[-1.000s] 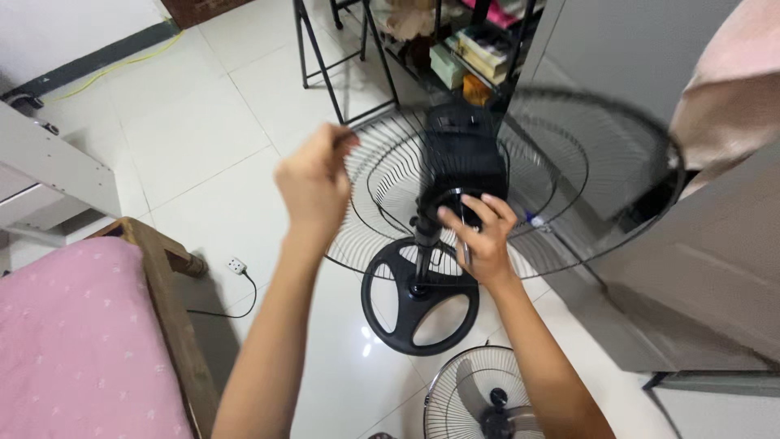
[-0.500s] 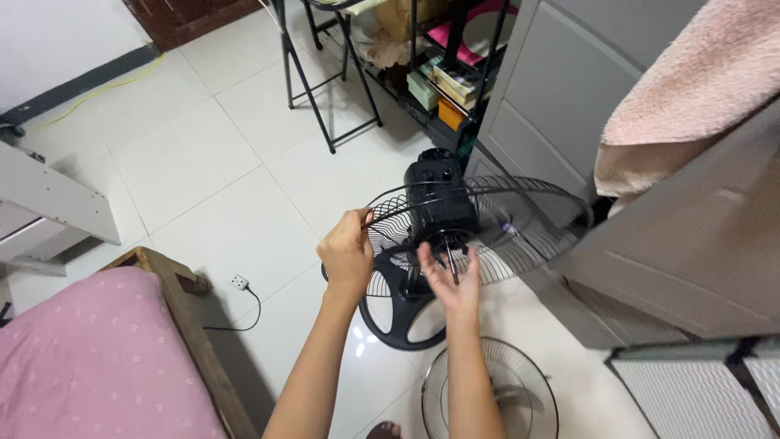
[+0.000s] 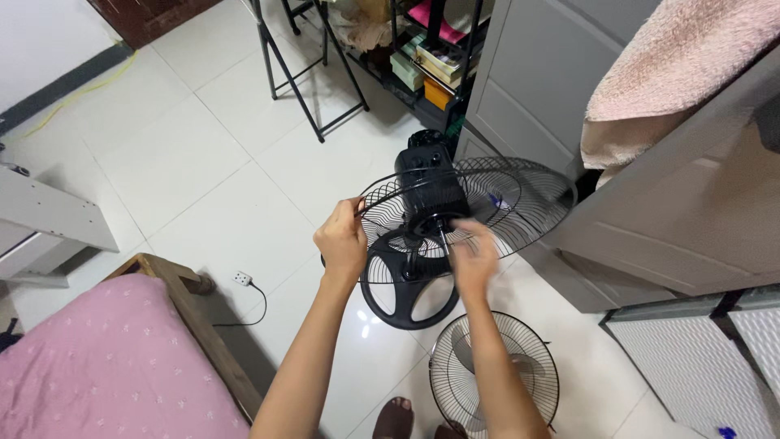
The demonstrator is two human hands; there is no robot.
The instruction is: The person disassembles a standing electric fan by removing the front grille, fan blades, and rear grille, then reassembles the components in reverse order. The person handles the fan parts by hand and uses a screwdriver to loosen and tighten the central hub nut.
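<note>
A black stand fan stands on the white tile floor, with its motor housing (image 3: 428,189) and round base (image 3: 410,291). Its rear wire grille (image 3: 487,202) is tilted around the motor. My left hand (image 3: 341,241) grips the left rim of that grille. My right hand (image 3: 474,258), blurred, sits under the motor at the grille's hub, fingers curled; what it touches is unclear. A second wire grille (image 3: 494,371) lies flat on the floor below my right forearm.
A pink bed (image 3: 97,366) with a wooden frame is at lower left. A white power strip (image 3: 241,279) lies on the floor. A black metal rack (image 3: 422,49) stands behind; grey cabinet doors (image 3: 536,73) and a pink towel (image 3: 674,73) are at right.
The view has shifted so the fan sits lower and closer to the cabinet. My left hand moved from raised above the grille to gripping its rim. My right hand stays at the hub.
</note>
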